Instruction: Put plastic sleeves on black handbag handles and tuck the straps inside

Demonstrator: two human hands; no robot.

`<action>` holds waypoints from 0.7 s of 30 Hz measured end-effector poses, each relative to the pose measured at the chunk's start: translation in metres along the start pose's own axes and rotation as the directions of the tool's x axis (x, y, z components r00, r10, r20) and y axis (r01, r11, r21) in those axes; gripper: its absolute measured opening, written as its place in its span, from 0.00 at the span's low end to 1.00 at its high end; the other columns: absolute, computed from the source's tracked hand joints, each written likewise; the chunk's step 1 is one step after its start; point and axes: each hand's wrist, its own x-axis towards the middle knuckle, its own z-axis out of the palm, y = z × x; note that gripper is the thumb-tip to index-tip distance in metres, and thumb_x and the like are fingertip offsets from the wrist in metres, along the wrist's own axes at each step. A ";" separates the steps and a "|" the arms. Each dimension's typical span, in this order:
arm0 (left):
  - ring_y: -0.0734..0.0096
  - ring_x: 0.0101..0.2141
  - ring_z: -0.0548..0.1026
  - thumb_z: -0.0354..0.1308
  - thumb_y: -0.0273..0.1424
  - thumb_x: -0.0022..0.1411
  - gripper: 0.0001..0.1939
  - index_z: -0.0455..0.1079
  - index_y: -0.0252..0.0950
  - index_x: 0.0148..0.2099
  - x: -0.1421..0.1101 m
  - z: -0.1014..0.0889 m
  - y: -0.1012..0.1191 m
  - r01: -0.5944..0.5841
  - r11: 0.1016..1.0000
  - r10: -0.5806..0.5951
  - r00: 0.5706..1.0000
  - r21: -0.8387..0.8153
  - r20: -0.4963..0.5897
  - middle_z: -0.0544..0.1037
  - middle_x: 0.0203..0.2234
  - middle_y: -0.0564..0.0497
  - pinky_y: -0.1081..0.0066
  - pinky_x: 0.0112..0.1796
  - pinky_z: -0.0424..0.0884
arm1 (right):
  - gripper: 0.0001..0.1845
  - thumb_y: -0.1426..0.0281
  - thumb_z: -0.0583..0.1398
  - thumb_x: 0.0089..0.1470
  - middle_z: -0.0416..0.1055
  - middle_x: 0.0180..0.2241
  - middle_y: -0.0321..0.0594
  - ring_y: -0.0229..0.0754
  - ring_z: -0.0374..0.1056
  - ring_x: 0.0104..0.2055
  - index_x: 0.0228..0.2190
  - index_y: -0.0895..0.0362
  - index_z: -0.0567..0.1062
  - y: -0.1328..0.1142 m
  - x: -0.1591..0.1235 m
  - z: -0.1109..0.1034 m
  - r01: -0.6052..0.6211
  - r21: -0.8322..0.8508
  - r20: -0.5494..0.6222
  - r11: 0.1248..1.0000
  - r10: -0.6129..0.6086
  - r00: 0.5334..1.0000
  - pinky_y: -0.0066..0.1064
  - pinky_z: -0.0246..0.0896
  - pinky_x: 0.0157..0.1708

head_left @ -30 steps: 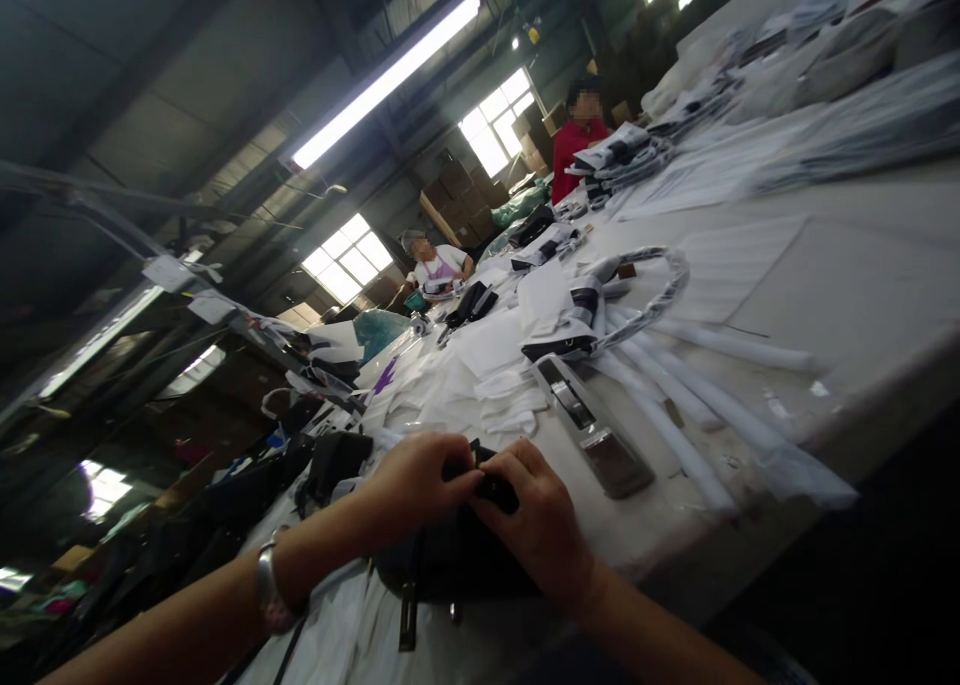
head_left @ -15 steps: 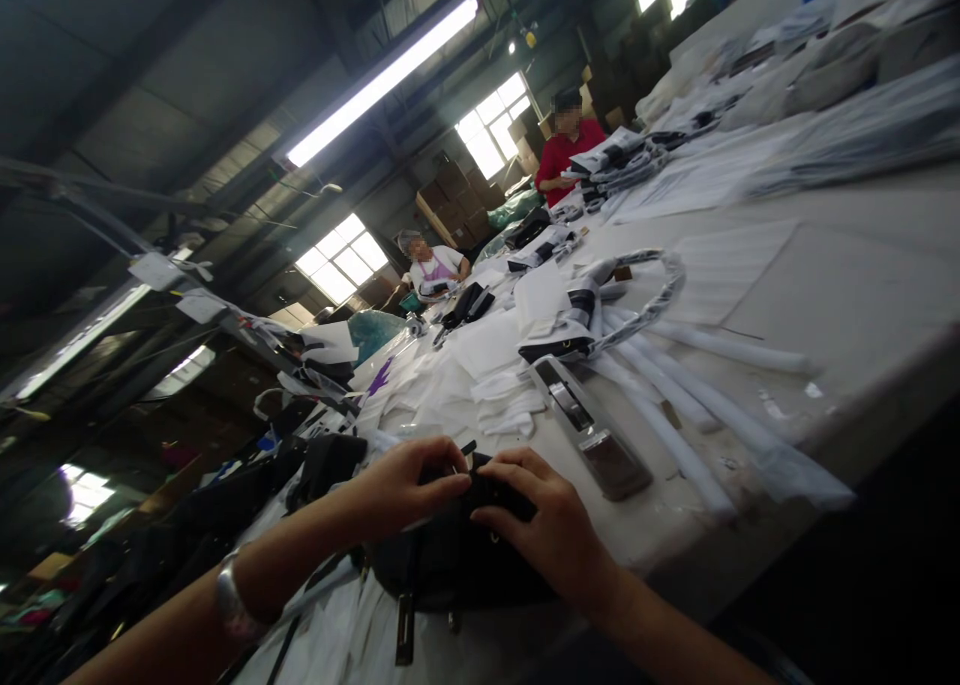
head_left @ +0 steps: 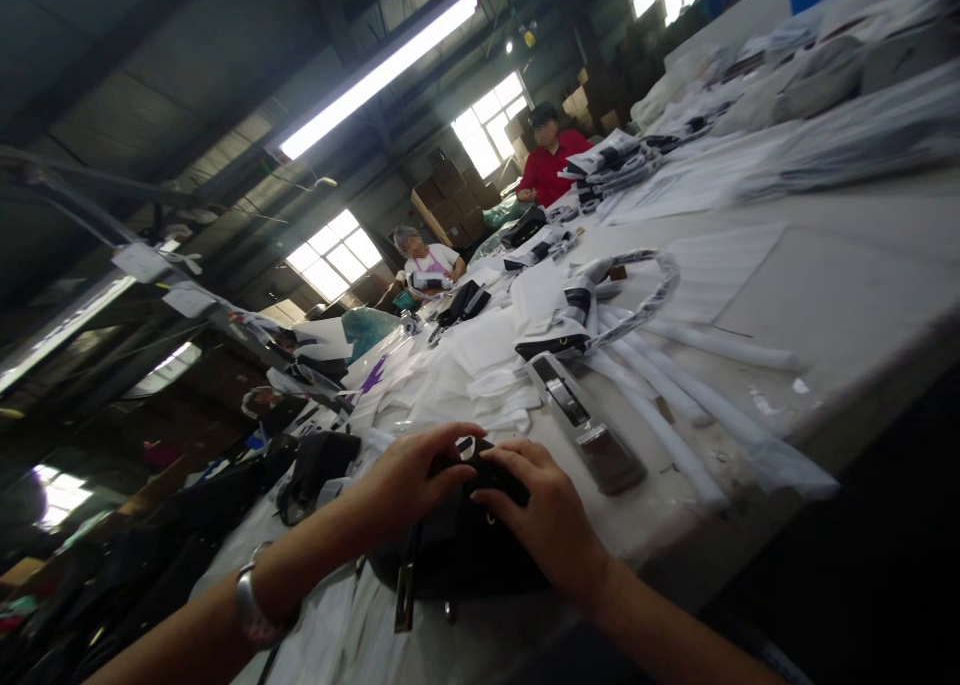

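A black bag (head_left: pixel 457 555) lies at the table's near edge, with a metal-ended strap hanging down its front. My left hand (head_left: pixel 416 475) is closed on the bag's top edge, thumb and fingers curled in. Facing it, my right hand (head_left: pixel 551 510) grips the same top edge from the other side. A small pale glint shows between the fingertips, too small to name. Just beyond my right hand lies a tape dispenser (head_left: pixel 611 455). Behind it sits a wrapped bag (head_left: pixel 551 345) with white paper and a plastic-covered handle.
White wrapped tubes (head_left: pixel 690 435) lie to the right on the table (head_left: pixel 847 295). Thin white sheets (head_left: pixel 480 350) spread ahead. More black bags (head_left: pixel 319 465) are at the left. Two people work farther along, one in a red top (head_left: pixel 551 170), one in a pink apron (head_left: pixel 429 262).
My left fingers have lifted and spread slightly at the bag's top, and a pale glint now shows there. The person in red has moved a hand away from the pile.
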 end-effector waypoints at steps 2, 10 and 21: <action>0.66 0.40 0.76 0.57 0.33 0.63 0.20 0.69 0.42 0.57 -0.002 0.000 -0.004 -0.042 0.999 0.042 0.999 0.002 0.022 0.80 0.41 0.50 0.70 0.44 0.69 | 0.18 0.74 0.70 0.46 0.76 0.42 0.41 0.50 0.69 0.47 0.41 0.52 0.79 0.000 -0.001 -0.003 -0.011 -0.056 0.000 0.998 0.011 1.000 0.43 0.67 0.49; 0.68 0.32 0.75 0.48 0.31 0.69 0.18 0.73 0.45 0.56 -0.012 0.015 -0.007 -0.052 0.993 0.051 0.999 0.106 0.015 0.76 0.34 0.49 0.71 0.35 0.67 | 0.09 0.76 0.65 0.51 0.76 0.36 0.36 0.46 0.72 0.42 0.34 0.51 0.80 0.000 -0.005 -0.008 -0.121 0.038 0.002 0.992 0.121 0.993 0.38 0.67 0.46; 0.67 0.34 0.75 0.58 0.32 0.61 0.16 0.67 0.42 0.52 -0.018 0.012 0.003 0.052 0.997 -0.055 0.998 -0.063 -0.042 0.78 0.33 0.55 0.71 0.35 0.65 | 0.14 0.74 0.67 0.51 0.76 0.38 0.36 0.43 0.71 0.43 0.41 0.51 0.79 -0.004 -0.009 -0.008 -0.104 0.081 0.120 0.991 0.094 0.988 0.33 0.66 0.46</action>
